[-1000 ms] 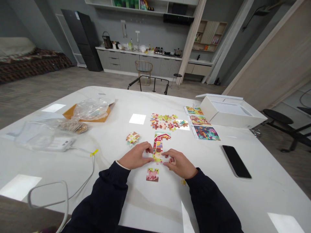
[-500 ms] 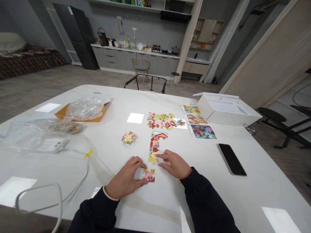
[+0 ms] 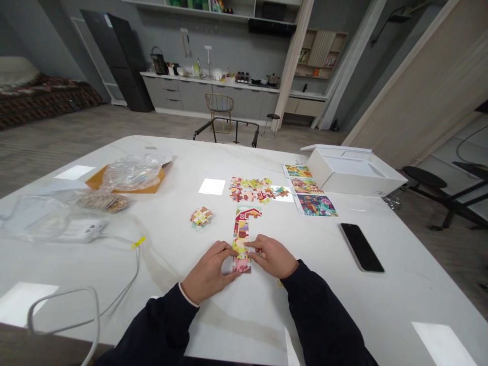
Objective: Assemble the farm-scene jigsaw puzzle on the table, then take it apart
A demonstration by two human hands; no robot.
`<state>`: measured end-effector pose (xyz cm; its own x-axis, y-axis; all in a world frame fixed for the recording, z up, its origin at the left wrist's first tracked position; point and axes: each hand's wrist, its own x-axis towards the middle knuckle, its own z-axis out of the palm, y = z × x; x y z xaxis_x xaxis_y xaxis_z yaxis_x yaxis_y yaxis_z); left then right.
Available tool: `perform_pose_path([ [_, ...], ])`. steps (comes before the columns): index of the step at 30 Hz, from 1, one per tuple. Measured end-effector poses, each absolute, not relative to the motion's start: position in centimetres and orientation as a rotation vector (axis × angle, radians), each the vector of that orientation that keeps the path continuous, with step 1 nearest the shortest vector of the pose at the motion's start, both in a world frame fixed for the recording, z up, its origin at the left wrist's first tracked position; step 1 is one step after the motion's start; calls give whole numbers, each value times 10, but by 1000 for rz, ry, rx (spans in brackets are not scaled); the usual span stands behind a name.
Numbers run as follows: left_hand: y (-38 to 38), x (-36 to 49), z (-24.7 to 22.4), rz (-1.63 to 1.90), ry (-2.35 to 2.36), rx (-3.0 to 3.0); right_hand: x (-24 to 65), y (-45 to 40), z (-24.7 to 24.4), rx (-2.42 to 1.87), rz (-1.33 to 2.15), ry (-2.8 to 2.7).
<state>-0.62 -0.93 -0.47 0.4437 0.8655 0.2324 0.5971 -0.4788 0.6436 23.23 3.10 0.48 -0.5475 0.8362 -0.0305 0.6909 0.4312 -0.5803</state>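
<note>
My left hand (image 3: 211, 273) pinches a pink jigsaw piece (image 3: 241, 265) by its left side, thumb low and fingertips near its upper corner. This piece lies flat against the lower end of a joined jigsaw strip (image 3: 243, 229) with a red barn on it; whether the tabs are fully locked I cannot tell. My right hand (image 3: 273, 255) rests at the strip's right side. Its index fingertip touches the strip and its thumb is apart, lower down near the seam; the other fingers are curled. A small yellow piece (image 3: 280, 283) shows partly under the right wrist.
Loose jigsaw pieces (image 3: 249, 189) lie beyond the strip, with a small pile of pieces (image 3: 201, 216) to the left. Picture sheets (image 3: 316, 205), a white box (image 3: 353, 170) and a phone (image 3: 362, 247) are on the right. Plastic bags (image 3: 131, 172) and a white cable (image 3: 95, 310) occupy the left.
My left hand has moved the pink piece forward and slightly right, closing the gap to the strip's lower end. My right hand has stayed nearly in place beside the strip.
</note>
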Motion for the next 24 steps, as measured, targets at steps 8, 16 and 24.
perform_pose_path([
  [8, -8, -9, -10, 793, 1251, 2172, 233, 31, 0, -1315, 770, -2421],
  [16, -7, -10, -4, 775, 1256, 2143, 233, 31, 0, -1306, 771, -2422],
  [24, -7, -8, 3, 733, 1255, 2121, 232, 31, 2, -1331, 756, -2425],
])
